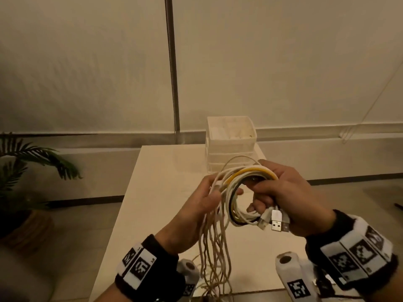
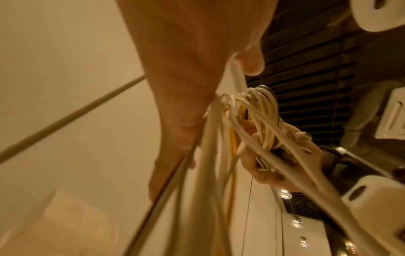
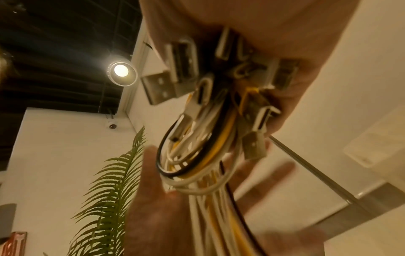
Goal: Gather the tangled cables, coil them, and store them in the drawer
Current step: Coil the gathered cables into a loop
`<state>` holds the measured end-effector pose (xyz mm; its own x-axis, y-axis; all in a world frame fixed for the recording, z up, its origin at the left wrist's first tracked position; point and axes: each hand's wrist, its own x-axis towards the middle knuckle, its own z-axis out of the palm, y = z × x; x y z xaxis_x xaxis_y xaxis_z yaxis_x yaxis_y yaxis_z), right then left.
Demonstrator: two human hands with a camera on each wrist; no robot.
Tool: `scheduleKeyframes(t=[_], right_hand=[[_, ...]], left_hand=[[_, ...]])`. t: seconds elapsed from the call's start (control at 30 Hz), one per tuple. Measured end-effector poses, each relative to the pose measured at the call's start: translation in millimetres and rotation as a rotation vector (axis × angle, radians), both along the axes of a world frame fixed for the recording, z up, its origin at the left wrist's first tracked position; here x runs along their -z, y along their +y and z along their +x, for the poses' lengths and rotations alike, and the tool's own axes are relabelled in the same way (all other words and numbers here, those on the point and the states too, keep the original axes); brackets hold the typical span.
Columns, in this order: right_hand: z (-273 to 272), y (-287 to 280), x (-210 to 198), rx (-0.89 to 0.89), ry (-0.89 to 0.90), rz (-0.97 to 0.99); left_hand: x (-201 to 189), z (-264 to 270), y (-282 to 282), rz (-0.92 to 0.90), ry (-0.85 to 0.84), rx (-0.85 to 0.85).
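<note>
Above the white table (image 1: 165, 171) both hands hold one bundle of cables. My right hand (image 1: 259, 198) grips a coil (image 1: 250, 172) of white, yellow and black cable, and several USB plugs (image 1: 278, 223) stick out below its fist. My left hand (image 1: 222, 194) holds the uncoiled strands (image 1: 213, 247) just left of the coil, its thumb on them; they hang down to the table's near edge. The left wrist view shows the thumb (image 2: 252, 65) pressing a white cable, with the coil (image 2: 263, 107) beyond. In the right wrist view the plugs (image 3: 175, 69) sit in my palm.
A white stacked drawer unit (image 1: 231, 144) stands at the table's far edge, its top tray holding pale items. A potted palm (image 1: 26, 171) stands on the floor to the left. A metal pole (image 1: 172, 62) rises behind the table.
</note>
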<state>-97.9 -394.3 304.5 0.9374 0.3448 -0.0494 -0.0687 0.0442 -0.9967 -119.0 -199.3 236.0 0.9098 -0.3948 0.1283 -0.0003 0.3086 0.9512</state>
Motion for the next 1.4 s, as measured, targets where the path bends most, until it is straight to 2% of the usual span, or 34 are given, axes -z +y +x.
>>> scheduleKeyframes(t=[0.07,0.13,0.2,0.27,0.33,0.47,0.63,0.73,0.87,1.03,1.13,1.23,1.4], right_hand=[[2,5,2,0.039,0.011,-0.014],[5,10,5,0.11,0.023,-0.012],[7,17,11,0.195,0.05,0.008],[9,24,19,0.255,0.11,0.066],[10,28,24,0.28,0.123,0.073],[10,29,29,0.315,0.034,-0.016],[7,35,36,0.362,-0.069,-0.06],[2,36,43,0.394,-0.015,0.016],[-6,38,54,0.427,0.149,0.193],[-4,45,52,0.408,0.32,0.389],[0,47,58,0.411,0.479,0.439],[0,43,71,0.379,0.645,0.428],[-3,35,89,0.233,0.797,0.388]], left_hand=[[-9,4,-7,0.098,-0.158,-0.12],[-9,1,-20,0.179,-0.17,-0.283],[-1,-1,-35,0.147,-0.102,-0.47],[7,0,-46,0.048,-0.013,-0.546],[11,2,-46,-0.023,0.088,-0.526],[15,3,-40,0.111,0.15,-0.39],[10,6,-47,-0.118,0.221,-0.483],[8,5,-53,-0.2,0.265,-0.512],[6,5,-61,-0.292,0.328,-0.538],[12,15,-68,-0.171,0.212,-0.727],[19,18,-70,-0.066,0.168,-0.765],[26,14,-70,0.058,0.07,-0.783],[33,15,-65,0.264,-0.091,-0.809]])
